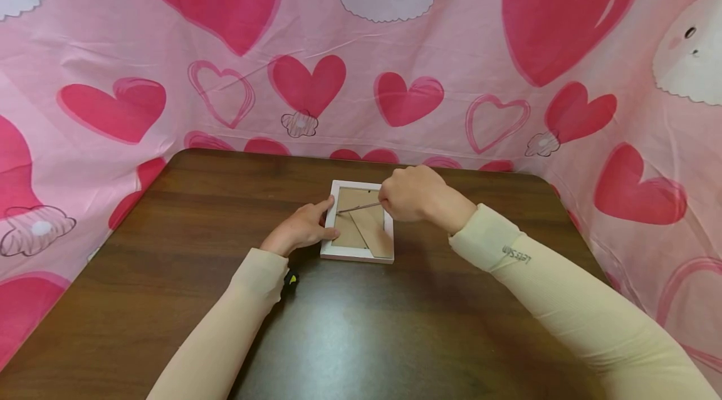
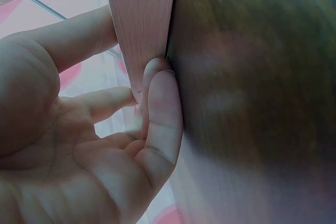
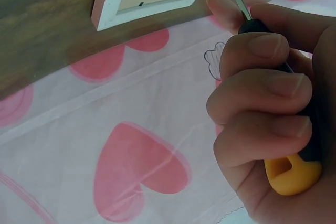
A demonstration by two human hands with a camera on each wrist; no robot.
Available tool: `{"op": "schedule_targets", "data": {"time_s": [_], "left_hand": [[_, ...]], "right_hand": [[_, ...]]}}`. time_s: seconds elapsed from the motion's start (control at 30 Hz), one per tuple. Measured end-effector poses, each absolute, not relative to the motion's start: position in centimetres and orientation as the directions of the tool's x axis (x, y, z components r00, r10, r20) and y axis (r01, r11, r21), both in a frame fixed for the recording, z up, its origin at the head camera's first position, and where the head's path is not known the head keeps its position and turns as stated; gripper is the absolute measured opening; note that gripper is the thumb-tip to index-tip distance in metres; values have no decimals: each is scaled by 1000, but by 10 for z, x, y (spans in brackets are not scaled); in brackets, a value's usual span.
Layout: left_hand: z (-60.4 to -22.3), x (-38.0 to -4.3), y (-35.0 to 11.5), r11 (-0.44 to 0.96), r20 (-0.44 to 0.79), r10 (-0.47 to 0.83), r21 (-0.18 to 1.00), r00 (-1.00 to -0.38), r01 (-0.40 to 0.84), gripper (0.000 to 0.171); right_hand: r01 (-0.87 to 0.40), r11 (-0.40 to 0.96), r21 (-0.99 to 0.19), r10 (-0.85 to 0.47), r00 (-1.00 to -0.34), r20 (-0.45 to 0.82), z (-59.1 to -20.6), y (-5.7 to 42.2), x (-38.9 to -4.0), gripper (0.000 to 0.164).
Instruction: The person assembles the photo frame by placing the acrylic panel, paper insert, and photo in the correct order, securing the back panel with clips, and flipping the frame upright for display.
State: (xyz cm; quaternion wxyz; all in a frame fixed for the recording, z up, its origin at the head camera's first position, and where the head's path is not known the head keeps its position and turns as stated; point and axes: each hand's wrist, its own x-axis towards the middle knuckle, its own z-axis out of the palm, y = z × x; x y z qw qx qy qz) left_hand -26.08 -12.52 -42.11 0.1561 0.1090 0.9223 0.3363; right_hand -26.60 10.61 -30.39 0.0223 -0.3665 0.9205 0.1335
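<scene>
A white picture frame [image 1: 356, 254] lies face down on the table, showing its brown backing board [image 1: 348, 232] and a slanted stand flap [image 1: 370, 229]. My left hand [image 1: 299, 227] holds the frame's left side, with the thumb on the rim and bent fingertips against the side wall in the left wrist view. In my right hand [image 1: 414, 193] is a screwdriver [image 3: 294, 179] with a black and yellow handle, the fingers curled round it. Its thin metal shaft slants left across the backing, the tip near the inner left edge. Whether the tip touches anything, I cannot tell.
The dark brown wooden table [image 1: 451, 325] extends around the frame. A pink cloth with hearts [image 1: 408, 99] hangs behind and at both sides. Beside the left cuff shows a small black and yellow thing [image 1: 290, 278], partly hidden.
</scene>
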Motion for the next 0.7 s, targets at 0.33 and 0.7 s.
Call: {"op": "schedule_targets", "data": {"time_s": [0.33, 0.7], "left_hand": [[-421, -261, -125, 772, -225, 293, 629, -929, 91, 83], [-422, -262, -124, 754, -224, 321, 648, -920, 105, 83]], "right_hand": [[-648, 672, 358, -596, -761, -258, -281, 68, -266, 13], [-646, 606, 465, -537, -763, -359, -269, 30, -259, 18]]}}
